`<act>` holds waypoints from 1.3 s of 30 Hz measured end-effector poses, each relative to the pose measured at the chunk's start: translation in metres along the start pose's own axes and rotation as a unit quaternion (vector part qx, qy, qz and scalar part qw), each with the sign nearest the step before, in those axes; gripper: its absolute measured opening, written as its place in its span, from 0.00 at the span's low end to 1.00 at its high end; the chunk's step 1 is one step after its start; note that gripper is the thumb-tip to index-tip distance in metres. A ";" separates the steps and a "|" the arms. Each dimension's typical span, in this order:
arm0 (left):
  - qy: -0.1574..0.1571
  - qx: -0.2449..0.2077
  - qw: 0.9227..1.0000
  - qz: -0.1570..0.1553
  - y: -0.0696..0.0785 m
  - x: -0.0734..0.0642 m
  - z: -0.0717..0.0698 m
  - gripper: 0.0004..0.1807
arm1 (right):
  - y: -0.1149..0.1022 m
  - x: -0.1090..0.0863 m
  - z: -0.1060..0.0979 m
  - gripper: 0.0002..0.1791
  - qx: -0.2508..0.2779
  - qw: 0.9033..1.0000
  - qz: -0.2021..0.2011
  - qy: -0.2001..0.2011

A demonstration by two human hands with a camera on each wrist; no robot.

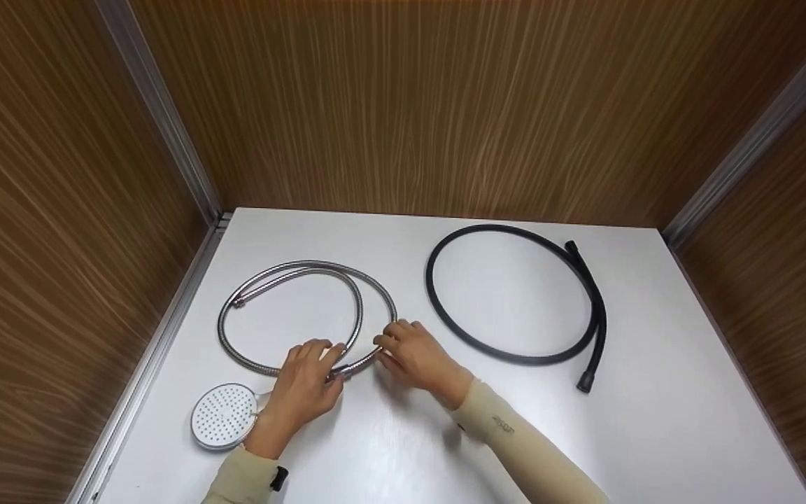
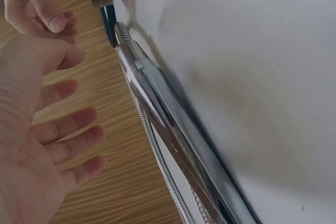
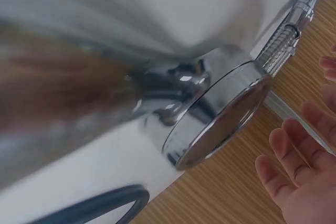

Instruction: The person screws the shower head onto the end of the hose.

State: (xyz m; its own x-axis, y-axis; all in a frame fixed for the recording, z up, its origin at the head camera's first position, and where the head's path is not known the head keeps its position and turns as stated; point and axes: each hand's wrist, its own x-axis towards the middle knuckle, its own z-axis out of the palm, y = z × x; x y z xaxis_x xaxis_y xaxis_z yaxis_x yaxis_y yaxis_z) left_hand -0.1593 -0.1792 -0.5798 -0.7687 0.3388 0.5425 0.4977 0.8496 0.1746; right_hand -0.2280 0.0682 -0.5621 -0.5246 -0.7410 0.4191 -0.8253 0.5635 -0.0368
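A round white shower head point(image 1: 224, 416) with a dotted face lies at the front left. Its chrome handle point(image 2: 157, 108) runs under my left hand point(image 1: 305, 388), and a ribbed hose end meets the handle's tip. In the left wrist view the left fingers are spread loosely, apart from the handle. A silver metal hose point(image 1: 360, 304) lies coiled beyond this hand. My right hand point(image 1: 420, 360) overlaps the coil's right side in the head view; in its wrist view the fingers are extended, with nothing between them. Beside them shows a round chrome piece point(image 3: 210, 103), hidden in the head view.
To the right, a black hose point(image 1: 529, 360) lies in a big loop, its two ends near the right side. The white tabletop point(image 1: 655, 420) is bounded by wood-grain panels point(image 1: 403, 105) at the back and both sides, with metal posts point(image 1: 165, 126) at the corners.
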 end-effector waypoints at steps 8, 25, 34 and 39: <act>-0.001 0.008 1.000 0.018 0.009 0.008 0.001 0.24 | 0.006 -0.010 -0.010 0.11 0.010 1.000 0.017 -0.002; -0.015 -0.004 0.999 0.036 0.021 0.019 0.006 0.24 | 0.024 -0.031 -0.028 0.11 0.023 0.998 0.055 -0.004; -0.033 0.011 0.998 0.050 0.031 0.025 0.008 0.24 | 0.033 -0.049 -0.035 0.11 0.026 0.998 0.055 0.013; -0.036 0.015 0.998 0.059 0.038 0.029 0.009 0.25 | 0.040 -0.056 -0.040 0.11 0.015 0.998 0.064 0.012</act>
State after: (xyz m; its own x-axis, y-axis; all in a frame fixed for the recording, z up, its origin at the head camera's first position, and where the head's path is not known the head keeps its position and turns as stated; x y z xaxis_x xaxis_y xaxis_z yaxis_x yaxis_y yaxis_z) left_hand -0.1663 -0.1337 -0.5652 -0.7328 0.4642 0.4975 0.5753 0.8132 0.0886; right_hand -0.2233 0.1473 -0.5512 -0.6211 -0.6548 0.4306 -0.7579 0.6416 -0.1176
